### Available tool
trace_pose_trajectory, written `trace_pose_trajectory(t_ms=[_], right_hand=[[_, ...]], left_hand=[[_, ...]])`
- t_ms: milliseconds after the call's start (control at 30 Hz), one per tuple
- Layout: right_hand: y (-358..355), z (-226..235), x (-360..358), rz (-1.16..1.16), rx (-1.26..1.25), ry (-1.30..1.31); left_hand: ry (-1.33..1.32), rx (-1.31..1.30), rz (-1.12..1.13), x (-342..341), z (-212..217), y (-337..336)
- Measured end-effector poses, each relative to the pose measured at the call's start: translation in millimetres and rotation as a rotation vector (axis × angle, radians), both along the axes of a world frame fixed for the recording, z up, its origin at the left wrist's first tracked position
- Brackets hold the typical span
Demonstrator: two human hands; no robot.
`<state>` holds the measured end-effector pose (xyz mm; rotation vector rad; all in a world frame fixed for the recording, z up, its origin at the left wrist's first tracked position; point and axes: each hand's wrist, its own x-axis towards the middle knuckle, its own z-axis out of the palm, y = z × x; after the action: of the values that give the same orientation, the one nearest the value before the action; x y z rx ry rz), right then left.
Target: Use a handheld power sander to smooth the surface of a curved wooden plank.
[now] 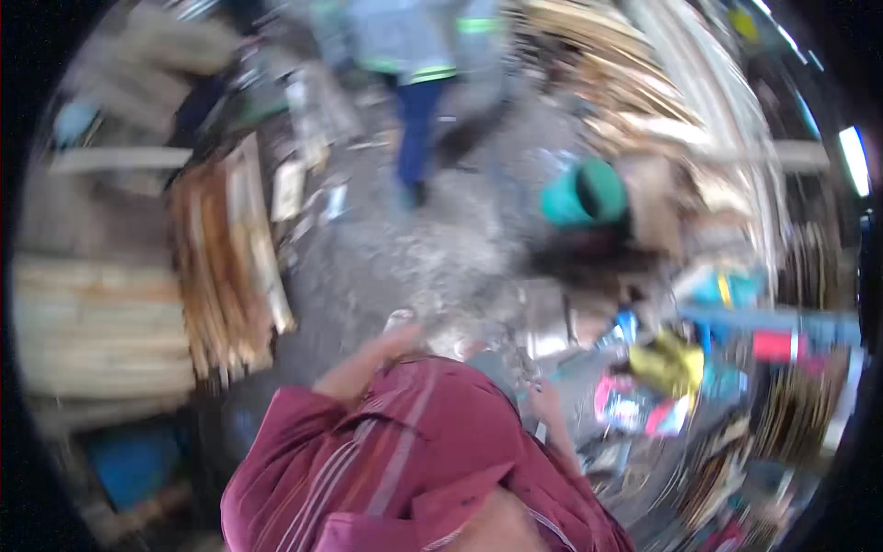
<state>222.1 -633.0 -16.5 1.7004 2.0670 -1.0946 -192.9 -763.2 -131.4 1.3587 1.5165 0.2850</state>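
Note:
My left hand [401, 340] is in front of my body, at the end of a maroon sleeve. Just beyond its fingers a small whitish shape [400, 318] shows; whether the hand touches it cannot be made out. On the other side of my maroon striped shirt [414, 442], my right hand [543, 397] hangs low, with a pale band [541, 431] near the wrist. Motion smears the fingers of both hands, so any grip is unclear.
A stack of brown wooden boards [221, 267] lies at the left. Ahead, a person [418, 55] in grey clothing with bright bands stands on the grey floor [395, 248]. At the right are a green bucket-like container [587, 193], long planks [635, 74] and a colourful bag-like bundle [644, 405].

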Motion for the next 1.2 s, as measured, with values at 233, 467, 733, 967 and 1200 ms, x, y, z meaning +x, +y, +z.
trace_pose_trajectory(t_ms=[233, 467, 733, 967, 1200], right_hand=[[-117.3, -157.2, 191.9, -1.4, -0.465, 0.553], [-84.2, -157.3, 156.5, -1.352, -0.431, 0.759], [6.4, -95.8, 178.5, -1.566, -0.167, 0.723], [50.5, -88.4, 163.7, -1.593, -0.009, 0.642], [171.9, -92.6, 117.4, -1.496, 0.323, 0.268]], left_hand=[[0.234, -0.285, 0.049, 26.7, 49.4, 91.7], [0.62, -0.366, -0.067, -58.5, 5.7, 164.1], [0.186, -0.051, -0.269, 169.2, 97.1, 342.3], [-0.047, 0.155, -0.207, 231.1, 130.2, 548.1], [-0.427, -0.03, 0.214, 278.5, 150.8, 795.5]])
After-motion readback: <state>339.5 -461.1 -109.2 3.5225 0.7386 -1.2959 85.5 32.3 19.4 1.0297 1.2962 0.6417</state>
